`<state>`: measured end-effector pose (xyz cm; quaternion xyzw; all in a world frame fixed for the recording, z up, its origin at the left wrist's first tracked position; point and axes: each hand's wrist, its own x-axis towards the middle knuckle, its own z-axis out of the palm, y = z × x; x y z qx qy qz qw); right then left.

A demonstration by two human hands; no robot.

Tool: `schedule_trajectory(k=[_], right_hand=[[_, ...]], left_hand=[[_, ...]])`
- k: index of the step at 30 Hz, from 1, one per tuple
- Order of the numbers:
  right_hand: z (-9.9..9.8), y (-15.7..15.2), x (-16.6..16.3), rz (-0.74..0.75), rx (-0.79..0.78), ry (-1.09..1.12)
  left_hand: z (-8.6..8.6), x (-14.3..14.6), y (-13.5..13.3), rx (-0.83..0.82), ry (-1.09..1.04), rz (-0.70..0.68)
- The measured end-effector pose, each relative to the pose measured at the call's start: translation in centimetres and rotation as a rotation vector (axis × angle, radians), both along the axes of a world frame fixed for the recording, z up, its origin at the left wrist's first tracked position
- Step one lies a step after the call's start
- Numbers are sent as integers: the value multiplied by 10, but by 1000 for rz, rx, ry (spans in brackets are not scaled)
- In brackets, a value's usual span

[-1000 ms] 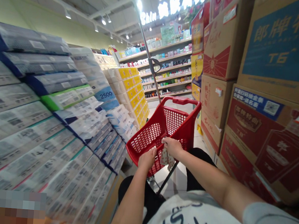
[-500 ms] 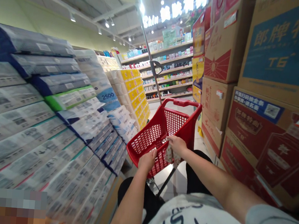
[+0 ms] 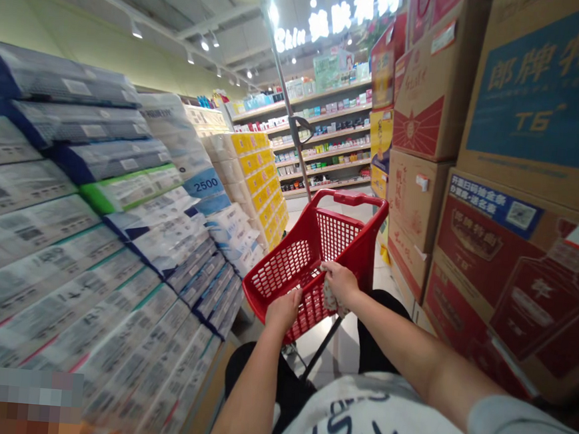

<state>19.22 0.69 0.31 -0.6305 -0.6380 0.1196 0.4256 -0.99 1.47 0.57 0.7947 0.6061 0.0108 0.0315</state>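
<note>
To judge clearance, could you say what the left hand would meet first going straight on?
The left hand grips the red cart; straight on, likely its far mesh wall, depth unclear.

Red perforated cart basket (image 3: 285, 270) with patterned cloth (image 3: 331, 300) at its near rim.

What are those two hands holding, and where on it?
Both grip the near rim of the red basket, left hand and right hand side by side; the right also clutches what looks like a small patterned cloth.
</note>
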Motion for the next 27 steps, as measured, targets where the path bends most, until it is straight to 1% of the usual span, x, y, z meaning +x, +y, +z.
schedule_trajectory(k=[5,10,16,21,27], right_hand=[[1,-3,-1,59,0,-89],[4,-1,6,-47,-23,-39],[1,-1,3,59,8,-45],[-1,4,9,-3,15,23],[0,3,8,45,9,28]], left_hand=[[0,0,0,-14,-6,-1],[1,0,-1,-21,0,1],[3,0,-2,-24,-1,6],[1,1,-2,-9,4,3],[0,0,-1,-16,10,1]])
